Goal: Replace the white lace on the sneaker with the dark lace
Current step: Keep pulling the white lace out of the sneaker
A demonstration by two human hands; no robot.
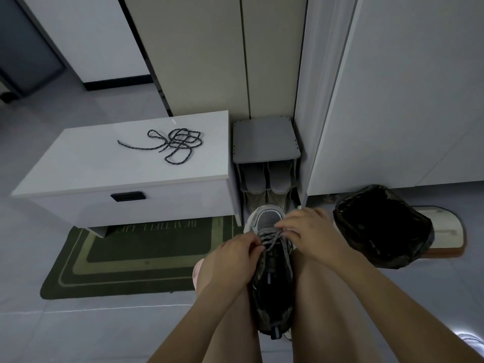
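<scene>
**A:** Where is the sneaker?

**B:** The sneaker (272, 284) sits between the person's bare legs, toe pointing away and heel nearest the camera. The white lace (269, 238) crosses the eyelets at the toe end.

**A:** And the grips?

**B:** The left grip (235, 250) has its fingers curled and pinches the white lace from the left side. The right grip (306, 231) pinches it from the right, slightly nearer the toe. Both are clamped on that lace.

**A:** The dark lace?

**B:** The dark lace (178, 144) lies in a loose tangle on the white counter (104, 166), right of the middle and toward the far edge. One end trails left. It is well apart from the sneaker.

**A:** What about edges and room to move?

**B:** The counter's front right corner is near the sneaker's toe. A grey shoe rack (265, 140) stands between the counter's right edge and a tall white panel, with slippers (267, 179) on its shelves. A bin (379, 226) lined with a black bag stands just beside the right forearm. Open floor (78, 323) lies left of the legs.

**A:** Any writing?

**B:** A green mat (131, 258) runs under the counter's front edge. Its lettering is upside down and seems to read "BEAUTIFUL LIFE", though the second word is faint.
</scene>
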